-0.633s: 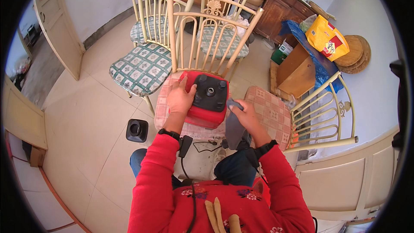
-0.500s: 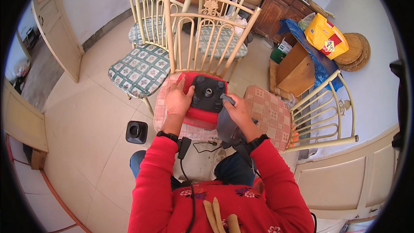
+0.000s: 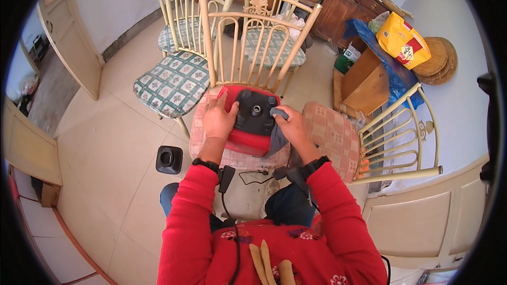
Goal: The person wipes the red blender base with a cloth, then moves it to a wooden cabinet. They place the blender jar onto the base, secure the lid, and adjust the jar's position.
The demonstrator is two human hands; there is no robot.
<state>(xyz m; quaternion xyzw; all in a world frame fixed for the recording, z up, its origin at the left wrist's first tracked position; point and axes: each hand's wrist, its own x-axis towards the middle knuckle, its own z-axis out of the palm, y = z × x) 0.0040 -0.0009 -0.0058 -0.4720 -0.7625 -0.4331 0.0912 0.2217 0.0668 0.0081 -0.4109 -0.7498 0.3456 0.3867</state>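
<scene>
A red blender base lies on the pink checked seat of the chair in front of me. On its black top are raised corners and a round metal coupling in the middle. My left hand grips its left side, thumb near the edge of the black part. At the right edge, my right hand pinches a grey cloth. Part of this cloth is pressed against the black top, and the rest hangs beside the red body. Left of the chair, a black square piece with a round opening sits on the floor.
A second pink-seated chair stands close at my right. Chairs with green checked seats are beyond, to the left. Back right are a blue plastic sheet, a yellow bag and round wooden boards. A black cord hangs before me.
The grey cloth has been drawn up and shifted along the right edge of the black top, hanging less over my wrist. My left hand stays on the blender base.
</scene>
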